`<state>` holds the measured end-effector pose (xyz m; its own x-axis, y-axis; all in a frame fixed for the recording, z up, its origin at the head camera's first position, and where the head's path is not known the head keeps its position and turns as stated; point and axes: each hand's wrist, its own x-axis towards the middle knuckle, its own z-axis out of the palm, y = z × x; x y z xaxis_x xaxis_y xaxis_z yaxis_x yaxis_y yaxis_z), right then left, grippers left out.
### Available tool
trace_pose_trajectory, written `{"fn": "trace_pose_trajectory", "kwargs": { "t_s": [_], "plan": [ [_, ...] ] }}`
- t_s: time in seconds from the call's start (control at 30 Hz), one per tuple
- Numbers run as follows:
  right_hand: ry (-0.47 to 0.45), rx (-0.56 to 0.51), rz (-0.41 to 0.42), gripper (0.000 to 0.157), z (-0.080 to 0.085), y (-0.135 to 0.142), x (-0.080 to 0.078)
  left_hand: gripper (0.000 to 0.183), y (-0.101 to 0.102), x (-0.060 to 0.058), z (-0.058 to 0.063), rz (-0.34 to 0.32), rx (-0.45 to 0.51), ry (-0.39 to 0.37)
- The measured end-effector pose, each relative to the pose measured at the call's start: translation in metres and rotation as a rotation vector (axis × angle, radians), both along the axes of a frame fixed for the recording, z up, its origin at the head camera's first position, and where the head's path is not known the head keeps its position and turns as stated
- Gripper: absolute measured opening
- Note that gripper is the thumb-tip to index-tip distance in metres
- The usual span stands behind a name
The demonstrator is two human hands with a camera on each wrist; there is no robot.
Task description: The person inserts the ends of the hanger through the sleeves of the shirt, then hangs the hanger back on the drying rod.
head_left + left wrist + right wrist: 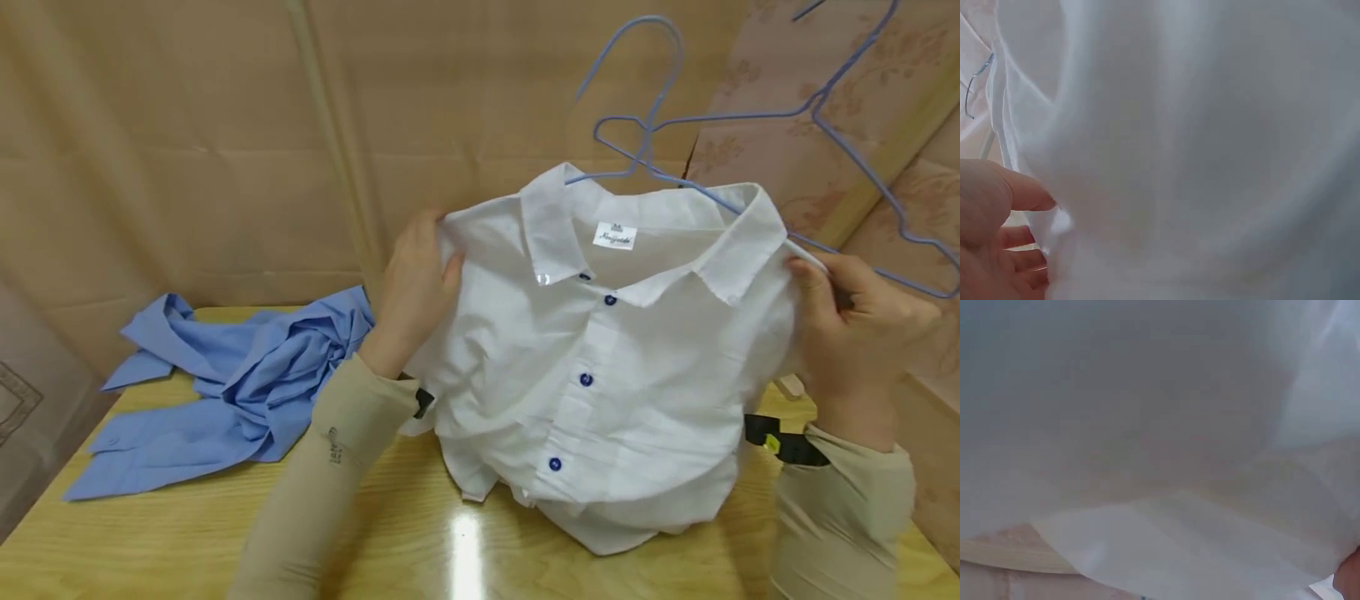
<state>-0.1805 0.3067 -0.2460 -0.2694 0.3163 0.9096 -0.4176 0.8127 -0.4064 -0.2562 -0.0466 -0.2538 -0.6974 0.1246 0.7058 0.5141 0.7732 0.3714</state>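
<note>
A white button-up shirt point(637, 358) with dark blue buttons is held up by its shoulders, front facing me, its lower part bunched near the table. My left hand point(420, 292) pinches the shoulder on the left, thumb in front. On the right, my right hand point(862, 333) grips the other shoulder between thumb and curled fingers. At the collar, a blue wire hanger point(645, 125) stands with part of it inside or behind the neck opening; how far it sits in the shirt is hidden. White cloth point(1166, 150) fills most of both wrist views.
A crumpled blue shirt point(247, 375) lies on the wooden table point(405, 542) at the left. Another blue wire hanger point(862, 154) overlaps the first at upper right. Beige cloth point(210, 167) hangs behind the table, with a patterned pink cloth point(780, 92) at right.
</note>
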Motion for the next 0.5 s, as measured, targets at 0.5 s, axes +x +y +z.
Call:
{"fn": "trace_pose_trajectory", "kwargs": {
  "t_s": [0.5],
  "plan": [
    [-0.197, -0.198, -0.157, 0.020, 0.031, 0.019, -0.013, 0.071, 0.027, -0.040, 0.062, -0.058, -0.121, -0.032]
  ]
}}
